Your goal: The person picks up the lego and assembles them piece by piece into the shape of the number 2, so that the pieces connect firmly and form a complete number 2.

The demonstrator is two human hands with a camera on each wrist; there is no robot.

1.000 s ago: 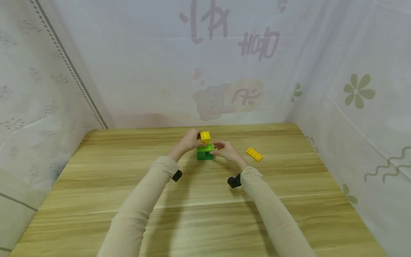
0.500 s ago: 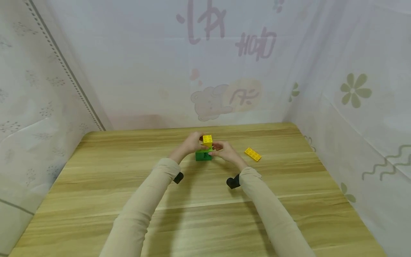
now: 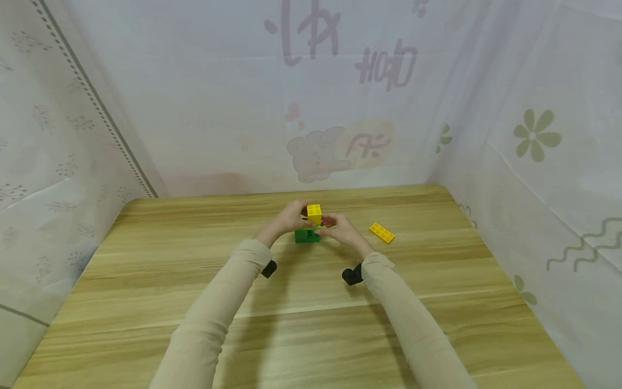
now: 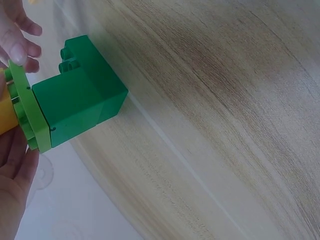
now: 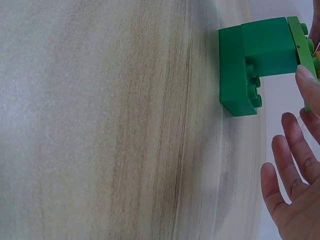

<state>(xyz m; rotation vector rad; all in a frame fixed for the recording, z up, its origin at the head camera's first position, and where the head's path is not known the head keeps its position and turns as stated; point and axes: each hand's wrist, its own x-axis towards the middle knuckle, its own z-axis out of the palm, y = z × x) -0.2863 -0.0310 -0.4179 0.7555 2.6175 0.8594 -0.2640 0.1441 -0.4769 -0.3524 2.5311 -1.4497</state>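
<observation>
Wood-grain table [image 3: 316,329] under a green brick [image 5: 232,75] and flat yellow brick [image 3: 382,232].

Purple lettering [image 3: 387,67] on backdrop [image 3: 218,108] is illegible

Two yellow bricks [image 3: 314,213] [image 3: 382,232], three green bricks [image 4: 31,107] [image 4: 67,107] [image 4: 101,72], one table [image 3: 146,270].

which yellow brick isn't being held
The long, flat yellow brick, lying right of the right hand; the left hand holds the other, a taller yellow block.
</observation>
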